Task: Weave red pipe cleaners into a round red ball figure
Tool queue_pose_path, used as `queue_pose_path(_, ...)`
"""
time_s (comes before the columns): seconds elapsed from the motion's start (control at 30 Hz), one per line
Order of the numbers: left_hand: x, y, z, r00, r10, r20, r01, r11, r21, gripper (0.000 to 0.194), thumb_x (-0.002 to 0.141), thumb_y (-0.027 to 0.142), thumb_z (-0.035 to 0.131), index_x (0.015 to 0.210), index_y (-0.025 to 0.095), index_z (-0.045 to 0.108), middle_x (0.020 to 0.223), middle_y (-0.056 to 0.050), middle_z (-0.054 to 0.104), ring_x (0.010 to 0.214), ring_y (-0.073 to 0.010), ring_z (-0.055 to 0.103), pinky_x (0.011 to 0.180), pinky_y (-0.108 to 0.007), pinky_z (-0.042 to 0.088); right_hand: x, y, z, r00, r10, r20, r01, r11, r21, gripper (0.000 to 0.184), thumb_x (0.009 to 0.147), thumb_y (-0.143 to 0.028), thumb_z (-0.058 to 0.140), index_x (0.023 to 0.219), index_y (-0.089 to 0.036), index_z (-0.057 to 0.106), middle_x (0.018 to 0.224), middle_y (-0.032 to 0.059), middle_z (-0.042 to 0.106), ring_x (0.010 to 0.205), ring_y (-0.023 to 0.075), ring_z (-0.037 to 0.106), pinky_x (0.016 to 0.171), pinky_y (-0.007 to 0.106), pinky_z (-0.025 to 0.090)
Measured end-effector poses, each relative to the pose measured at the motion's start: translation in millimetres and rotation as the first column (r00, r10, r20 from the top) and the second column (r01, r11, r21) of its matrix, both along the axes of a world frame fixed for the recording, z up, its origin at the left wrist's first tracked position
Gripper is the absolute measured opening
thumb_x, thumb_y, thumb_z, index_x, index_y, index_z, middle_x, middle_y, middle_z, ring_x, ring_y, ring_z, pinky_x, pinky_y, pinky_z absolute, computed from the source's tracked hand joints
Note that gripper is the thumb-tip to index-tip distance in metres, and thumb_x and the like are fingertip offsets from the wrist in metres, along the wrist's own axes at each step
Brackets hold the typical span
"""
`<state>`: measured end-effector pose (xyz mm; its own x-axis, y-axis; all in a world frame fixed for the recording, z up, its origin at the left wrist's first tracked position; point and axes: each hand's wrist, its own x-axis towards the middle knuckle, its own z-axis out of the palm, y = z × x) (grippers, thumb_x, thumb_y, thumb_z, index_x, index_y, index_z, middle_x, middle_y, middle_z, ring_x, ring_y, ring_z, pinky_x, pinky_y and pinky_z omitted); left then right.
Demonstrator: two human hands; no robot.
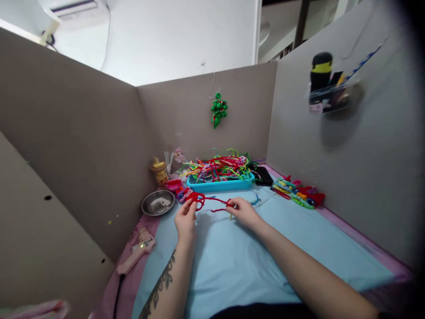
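Observation:
My left hand [186, 217] pinches a small coiled loop at one end of a red pipe cleaner [212, 202], just above the light blue mat [232, 266]. My right hand [244, 212] pinches the other end of the same red pipe cleaner, and a thin greenish stick pokes down from under its fingers. The red strand sags between the two hands. Both forearms reach in from the bottom of the view.
A blue tray [219, 184] heaped with coloured pipe cleaners stands behind the hands. A metal bowl [158, 202] and a pink glue gun [137, 252] lie at the left. Finished colourful pieces [297, 192] lie at the right. Grey partition walls enclose the desk; a green ornament [218, 110] hangs on the back one.

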<state>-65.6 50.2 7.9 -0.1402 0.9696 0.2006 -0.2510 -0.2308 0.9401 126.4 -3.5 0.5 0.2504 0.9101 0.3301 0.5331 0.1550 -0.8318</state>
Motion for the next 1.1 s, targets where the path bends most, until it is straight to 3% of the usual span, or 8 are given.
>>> queue_pose_path(0.1, 1.7, -1.1, 1.1, 1.0, -0.003, 0.015, 0.003, 1.0, -0.017, 0.051, 0.061, 0.042, 0.073, 0.1, 0.01, 0.066, 0.068, -0.002, 0.063, 0.047, -0.0052, 0.042, 0.045, -0.019, 0.033, -2.7, -4.9, 4.7, 0.991, 0.106, -0.086, -0.111, 0.992, -0.063, 0.018, 0.072, -0.033, 0.058, 0.064, -0.017, 0.06, 0.056, -0.0018, 0.054, 0.054, 0.0128, 0.047, 0.052, 0.024, 0.035)
queue_pose_path(0.17, 3.7, -2.9, 5.9, 1.0, -0.012, 0.022, 0.012, 1.0, -0.024, 0.048, 0.062, 0.04, 0.073, 0.1, 0.011, 0.066, 0.064, 0.0, 0.061, 0.047, -0.0047, 0.041, 0.045, -0.019, 0.033, -4.1, -8.9, 12.7, 0.942, 0.202, -0.267, -0.229, 0.971, -0.074, 0.025, 0.075, -0.039, 0.057, 0.068, -0.016, 0.061, 0.054, -0.0025, 0.052, 0.05, 0.0107, 0.044, 0.049, 0.023, 0.033)
queue_pose_path(0.3, 5.9, -7.6, 25.2, 0.996, -0.005, 0.089, 0.009, 0.999, -0.045, 0.042, 0.061, 0.034, 0.075, 0.096, 0.012, 0.068, 0.063, 0.001, 0.061, 0.045, -0.0038, 0.04, 0.043, -0.018, 0.031, 2.3, -13.4, 34.5, 0.911, 0.183, -0.369, -0.242, 0.963, -0.119, 0.026, 0.073, -0.041, 0.061, 0.077, -0.016, 0.063, 0.061, -0.0013, 0.056, 0.053, 0.011, 0.047, 0.05, 0.023, 0.036)
queue_pose_path(0.43, 6.5, -11.3, 49.3, 0.992, 0.023, 0.123, -0.014, 0.997, -0.071, 0.039, 0.059, 0.03, 0.077, 0.093, 0.013, 0.069, 0.059, 0.002, 0.061, 0.044, -0.004, 0.041, 0.042, -0.017, 0.031, 15.7, -9.1, 43.0, 0.972, 0.153, -0.176, -0.179, 0.974, -0.142, 0.015, 0.073, -0.031, 0.058, 0.067, -0.018, 0.061, 0.058, -0.0016, 0.057, 0.053, 0.0116, 0.047, 0.05, 0.023, 0.035)
queue_pose_path(0.57, 13.9, -0.8, 69.3, 0.997, 0.06, 0.039, -0.058, 0.998, -0.034, 0.039, 0.059, 0.031, 0.077, 0.093, 0.013, 0.07, 0.06, 0.0, 0.062, 0.046, -0.0055, 0.044, 0.041, -0.017, 0.032, 26.9, 0.0, 34.3, 0.981, 0.155, 0.116, -0.137, 0.979, -0.151, 0.012, 0.073, -0.017, 0.053, 0.068, -0.021, 0.063, 0.064, -0.0001, 0.061, 0.061, 0.0147, 0.053, 0.057, 0.024, 0.038)
queue_pose_path(0.67, 26.6, 17.5, 77.0, 0.997, 0.068, 0.022, -0.067, 0.998, -0.006, 0.04, 0.06, 0.032, 0.077, 0.095, 0.014, 0.069, 0.062, 0.0, 0.063, 0.047, -0.0063, 0.046, 0.042, -0.018, 0.034, 37.1, 6.0, 24.2, 0.971, 0.121, 0.208, -0.085, 0.981, -0.171, 0.017, 0.077, -0.017, 0.049, 0.071, -0.022, 0.064, 0.071, 0.0022, 0.064, 0.069, 0.0177, 0.057, 0.063, 0.027, 0.041)
queue_pose_path(0.87, 72.3, 44.4, 67.6, 0.997, -0.017, -0.072, 0.011, 0.996, -0.086, 0.042, 0.061, 0.035, 0.075, 0.097, 0.014, 0.069, 0.068, -0.004, 0.067, 0.052, -0.0105, 0.054, 0.043, -0.019, 0.038, 74.5, 8.7, 8.8, 0.894, -0.084, 0.441, 0.158, 0.978, -0.134, 0.023, 0.085, -0.026, 0.045, 0.089, -0.024, 0.068, 0.083, 0.0061, 0.068, 0.08, 0.0213, 0.061, 0.07, 0.03, 0.044)
queue_pose_path(1.1, 147.1, 46.6, 51.2, 0.942, -0.329, -0.066, 0.309, 0.927, -0.211, 0.038, 0.064, 0.036, 0.071, 0.096, 0.014, 0.069, 0.069, -0.004, 0.068, 0.053, -0.0118, 0.056, 0.046, -0.022, 0.042, 111.3, 7.9, 12.7, 0.688, -0.265, 0.676, 0.368, 0.93, -0.009, 0.027, 0.087, -0.03, 0.041, 0.097, -0.023, 0.065, 0.077, 0.0078, 0.068, 0.075, 0.0242, 0.062, 0.063, 0.032, 0.043)
